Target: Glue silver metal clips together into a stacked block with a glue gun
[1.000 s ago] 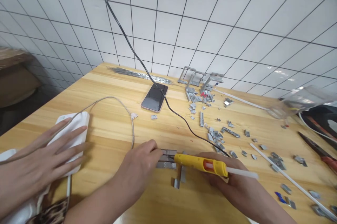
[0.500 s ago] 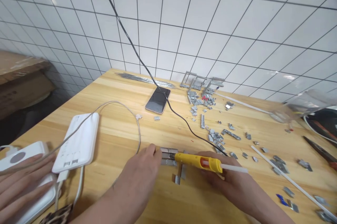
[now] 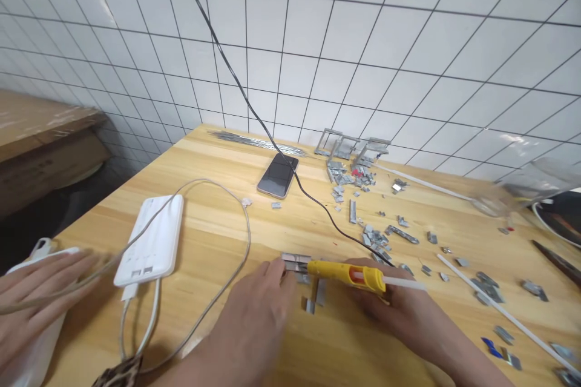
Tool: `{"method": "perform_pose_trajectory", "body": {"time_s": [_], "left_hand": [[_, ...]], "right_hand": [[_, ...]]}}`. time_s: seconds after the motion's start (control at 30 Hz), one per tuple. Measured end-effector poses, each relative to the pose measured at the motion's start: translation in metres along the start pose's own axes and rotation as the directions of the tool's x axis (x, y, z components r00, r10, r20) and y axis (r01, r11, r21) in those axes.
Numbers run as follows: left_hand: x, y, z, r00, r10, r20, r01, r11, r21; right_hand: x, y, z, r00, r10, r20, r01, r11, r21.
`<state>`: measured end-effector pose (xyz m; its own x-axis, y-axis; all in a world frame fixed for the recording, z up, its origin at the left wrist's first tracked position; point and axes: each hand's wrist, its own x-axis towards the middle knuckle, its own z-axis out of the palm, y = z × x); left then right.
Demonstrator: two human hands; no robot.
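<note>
My right hand grips a yellow hot glue gun, with a white glue stick jutting from its rear end. The gun's nozzle points left, at a small grey metal-looking piece. Fingers of my left hand are closed on the left end of that piece; the fingertips are partly hidden. Just below the nozzle, more grey strips lie on the wooden table. The glue gun's handle and trigger are hidden by my right hand.
Another person's hand rests on a white device at the left. A white power bank with cables, a phone, thin rods, scattered grey pieces, grey frames and pliers are on the table. A black cable crosses it.
The view has shifted slightly, so most things sit a little further right. The other person's hand has moved left, away from the power bank. My hands keep their holds.
</note>
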<state>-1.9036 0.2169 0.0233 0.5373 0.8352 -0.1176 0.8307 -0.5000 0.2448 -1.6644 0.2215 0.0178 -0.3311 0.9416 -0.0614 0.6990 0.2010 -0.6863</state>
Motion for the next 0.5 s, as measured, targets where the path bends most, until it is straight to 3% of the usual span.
{"method": "perform_pose_trajectory", "body": {"time_s": [0.2, 0.37, 0.5], "left_hand": [[0.004, -0.010, 0.015, 0.999, 0.001, -0.054, -0.003, 0.999, -0.038], [-0.014, 0.007, 0.002, 0.998, -0.024, 0.050, 0.026, 0.999, -0.040], [-0.032, 0.011, 0.006, 0.991, -0.014, 0.134, 0.025, 0.996, -0.086]], "right_hand": [[0.000, 0.001, -0.001, 1.000, 0.017, -0.003, -0.017, 1.000, -0.023], [0.000, -0.001, -0.002, 0.999, 0.031, 0.019, -0.030, 0.999, -0.039], [-0.001, 0.000, -0.002, 1.000, 0.016, 0.006, -0.016, 0.999, -0.030]]}}
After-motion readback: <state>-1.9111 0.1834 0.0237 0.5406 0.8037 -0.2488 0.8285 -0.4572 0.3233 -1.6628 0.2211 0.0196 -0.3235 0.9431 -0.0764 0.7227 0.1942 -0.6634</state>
